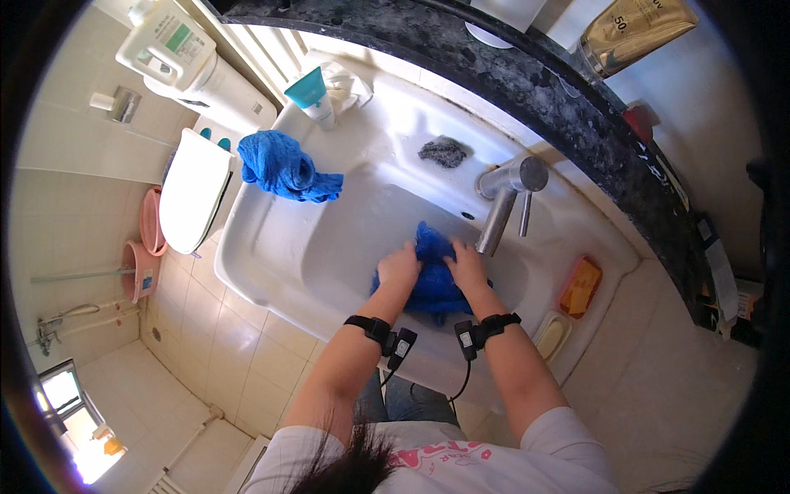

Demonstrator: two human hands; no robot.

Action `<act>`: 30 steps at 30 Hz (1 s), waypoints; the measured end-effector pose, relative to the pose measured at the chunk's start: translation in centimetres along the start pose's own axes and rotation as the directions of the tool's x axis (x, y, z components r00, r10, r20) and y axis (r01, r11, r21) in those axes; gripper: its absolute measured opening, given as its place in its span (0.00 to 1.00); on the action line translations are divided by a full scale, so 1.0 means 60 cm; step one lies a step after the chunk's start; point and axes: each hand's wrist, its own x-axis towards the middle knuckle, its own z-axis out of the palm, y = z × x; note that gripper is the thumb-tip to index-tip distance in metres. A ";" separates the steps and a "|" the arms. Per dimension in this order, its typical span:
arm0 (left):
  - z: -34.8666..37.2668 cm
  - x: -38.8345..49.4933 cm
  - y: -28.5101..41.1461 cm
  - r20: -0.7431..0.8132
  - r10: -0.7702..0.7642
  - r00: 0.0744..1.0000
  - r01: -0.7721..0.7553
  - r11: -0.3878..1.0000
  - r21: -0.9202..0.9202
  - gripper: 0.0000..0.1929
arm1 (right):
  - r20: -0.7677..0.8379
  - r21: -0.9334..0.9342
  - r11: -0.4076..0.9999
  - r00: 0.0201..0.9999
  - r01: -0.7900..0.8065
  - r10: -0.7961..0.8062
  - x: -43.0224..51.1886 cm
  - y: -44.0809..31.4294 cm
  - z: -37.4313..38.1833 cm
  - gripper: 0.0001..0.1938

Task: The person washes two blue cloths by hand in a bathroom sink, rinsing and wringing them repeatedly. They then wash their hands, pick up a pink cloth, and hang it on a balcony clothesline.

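Note:
A wet blue cloth [437, 287] lies bunched in the basin of the white ceramic sink [259, 272], partly in cloudy water. My left hand [400, 270] grips its left side, and my right hand [467, 267] grips the right side near the upper part. Each wrist wears a black strap with a small cabled device. The metal faucet [503, 207] stands just beyond my right hand, its spout close to my fingers. A second blue cloth [284, 167], twisted into a bundle, rests on the sink's left rim.
A teal and white tube [313, 99] and a dark scouring pad [444, 152] sit on the sink's back ledge. Soap dishes [580, 287] are at the right. A black stone shelf [432, 46] curves above. A white toilet lid [194, 191] stands left.

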 end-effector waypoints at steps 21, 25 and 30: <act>0.037 0.027 0.031 0.144 -0.288 0.947 0.191 0.141 -0.971 0.32 | 0.069 0.891 0.434 0.985 -0.132 0.159 -0.062 -0.102 -0.041 0.12; 0.046 0.031 0.028 -0.158 0.039 0.987 -0.148 0.612 -0.776 0.29 | -0.118 0.659 0.750 0.976 -0.059 0.181 -0.045 -0.099 -0.017 0.16; 0.055 0.015 0.012 -0.138 0.270 0.953 -0.303 0.874 -0.381 0.20 | -0.082 0.195 0.962 0.974 -0.191 0.210 -0.001 -0.057 -0.003 0.16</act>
